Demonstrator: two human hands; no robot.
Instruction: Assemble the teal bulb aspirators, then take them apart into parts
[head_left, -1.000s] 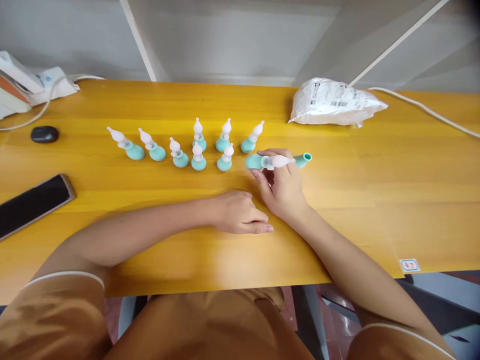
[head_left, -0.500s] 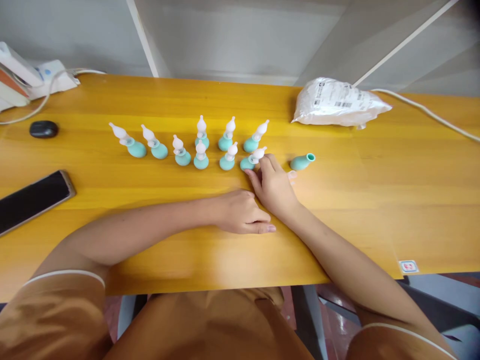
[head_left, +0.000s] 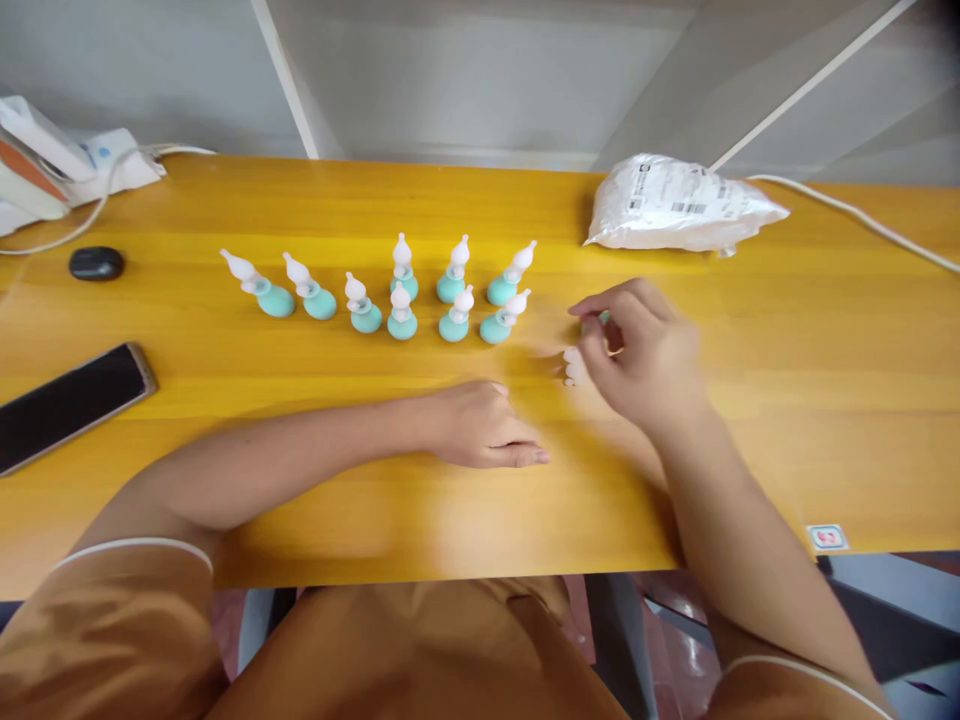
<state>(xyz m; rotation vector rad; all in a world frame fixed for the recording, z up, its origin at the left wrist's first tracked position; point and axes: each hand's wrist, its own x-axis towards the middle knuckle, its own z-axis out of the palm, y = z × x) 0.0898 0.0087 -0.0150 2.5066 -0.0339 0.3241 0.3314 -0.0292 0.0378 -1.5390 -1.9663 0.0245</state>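
My left hand (head_left: 487,425) rests on the table with its fingers curled in and the thumb stretched out, and nothing shows in it. My right hand (head_left: 641,350), blurred by motion, is over a small teal vase-shaped bottle (head_left: 604,318), thumb and fingers apart around it. Most of that bottle is hidden, and I see no firm grip on it. A small whitish translucent piece (head_left: 572,367) lies just left of my right thumb. Several teal round-bottomed bottles with white bulb-shaped tops, one of them a tilted bottle (head_left: 496,328), stand to the left of my right hand.
A white plastic parcel (head_left: 667,205) lies at the back right, near a white cable (head_left: 847,208). On the left are a phone (head_left: 75,405) and a black mouse (head_left: 96,263). A small sticker (head_left: 827,538) is at the table's front edge.
My right hand has left the nearest white-topped bottle and moved right, over the lone teal bottle. My left hand stays where it was.
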